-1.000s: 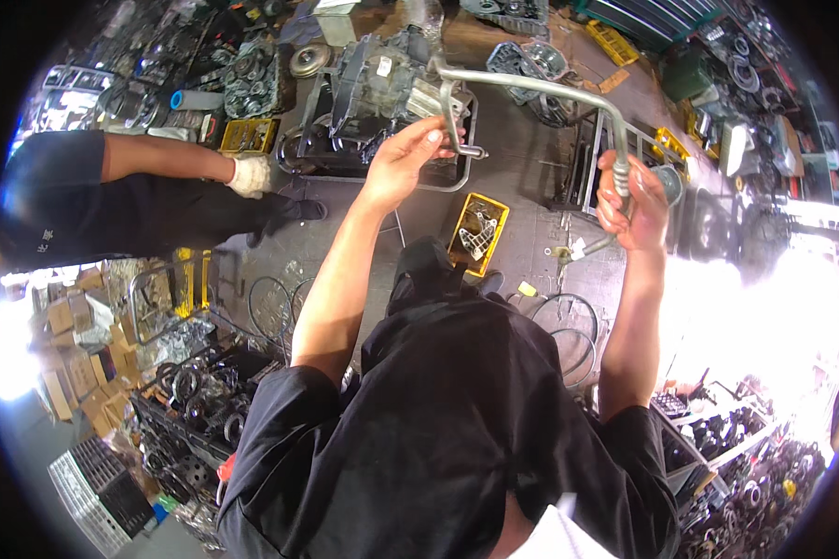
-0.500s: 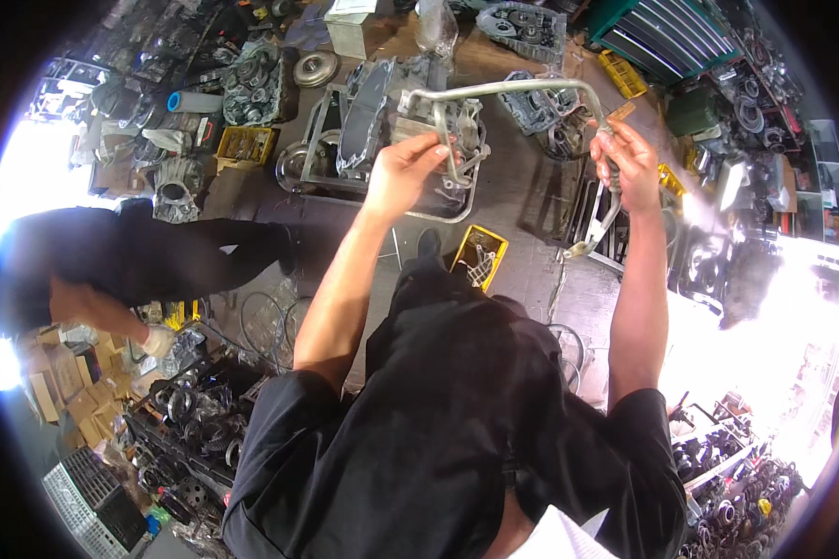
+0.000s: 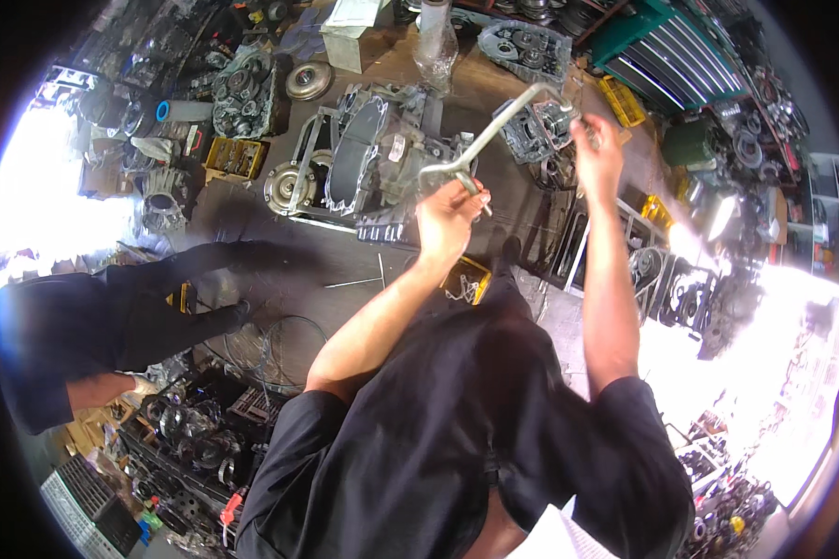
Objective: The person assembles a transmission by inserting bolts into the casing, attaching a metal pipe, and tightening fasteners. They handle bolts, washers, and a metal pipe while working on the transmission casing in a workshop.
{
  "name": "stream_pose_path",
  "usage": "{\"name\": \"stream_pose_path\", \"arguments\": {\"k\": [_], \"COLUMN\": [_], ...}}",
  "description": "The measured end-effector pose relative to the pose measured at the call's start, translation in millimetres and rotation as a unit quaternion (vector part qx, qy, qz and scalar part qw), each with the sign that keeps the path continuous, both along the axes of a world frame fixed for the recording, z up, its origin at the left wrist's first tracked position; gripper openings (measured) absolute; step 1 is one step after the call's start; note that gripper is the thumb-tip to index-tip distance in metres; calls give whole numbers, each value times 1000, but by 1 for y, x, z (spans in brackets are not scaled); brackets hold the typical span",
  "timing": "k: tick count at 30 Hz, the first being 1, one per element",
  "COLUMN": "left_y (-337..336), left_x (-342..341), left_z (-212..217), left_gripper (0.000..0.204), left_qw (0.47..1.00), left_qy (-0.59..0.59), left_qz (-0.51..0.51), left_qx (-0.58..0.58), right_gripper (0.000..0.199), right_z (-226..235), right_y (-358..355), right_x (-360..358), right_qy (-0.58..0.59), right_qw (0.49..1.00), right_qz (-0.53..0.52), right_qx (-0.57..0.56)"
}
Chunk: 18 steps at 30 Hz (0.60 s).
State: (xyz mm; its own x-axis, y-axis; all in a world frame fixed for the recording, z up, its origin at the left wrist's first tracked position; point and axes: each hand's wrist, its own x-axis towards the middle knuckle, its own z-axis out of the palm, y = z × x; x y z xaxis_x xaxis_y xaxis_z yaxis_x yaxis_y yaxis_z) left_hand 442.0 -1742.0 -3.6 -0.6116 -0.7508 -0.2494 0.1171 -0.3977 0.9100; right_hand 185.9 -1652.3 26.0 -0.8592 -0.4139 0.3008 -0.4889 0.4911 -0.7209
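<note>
A bent metal pipe (image 3: pixel 496 126) hangs in the air before me, held between both hands. My left hand (image 3: pixel 446 224) is closed around its hooked near end, with a short tip sticking out past the fingers. At the far bend, my right hand (image 3: pixel 598 154) grips the other end, and its fingers partly hide the pipe there. Beyond my left hand, apart from it, stands a large gearbox housing (image 3: pixel 387 154) on a metal frame. Another open grey casting (image 3: pixel 531 130) lies on the floor behind the pipe.
A yellow crate (image 3: pixel 468 279) with metal parts sits near my feet. At the left, a co-worker in dark clothes (image 3: pixel 75 326) bends over parts and boxes. A green tool cabinet (image 3: pixel 671 56) stands at the far right. Loose cables (image 3: pixel 280 345) lie on the floor.
The pipe has swung from nearly level to a slant, its left end lower and nearer. My left hand moved right and closer; my right hand shifted slightly left. The view turned, and the co-worker bent lower.
</note>
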Motion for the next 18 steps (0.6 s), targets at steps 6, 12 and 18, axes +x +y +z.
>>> {"name": "stream_pose_path", "arguments": {"k": [6,12,18], "left_y": [26,54,64], "left_x": [-73,-130,-144], "left_z": [-48,-87,-119], "left_gripper": [13,11,15], "left_qw": [992,978,963], "left_qy": [-65,-120,-170], "left_qz": [99,172,206], "left_qx": [46,-3,31], "right_gripper": [46,56,45], "right_z": [-131,-223,-309], "right_y": [-21,-38,-88], "right_x": [-76,-175,-195], "right_qy": [-390,-738,-831], "right_qw": [898,609,515], "right_qz": [-105,-89,-135], "right_qx": [-174,-276,-160]}}
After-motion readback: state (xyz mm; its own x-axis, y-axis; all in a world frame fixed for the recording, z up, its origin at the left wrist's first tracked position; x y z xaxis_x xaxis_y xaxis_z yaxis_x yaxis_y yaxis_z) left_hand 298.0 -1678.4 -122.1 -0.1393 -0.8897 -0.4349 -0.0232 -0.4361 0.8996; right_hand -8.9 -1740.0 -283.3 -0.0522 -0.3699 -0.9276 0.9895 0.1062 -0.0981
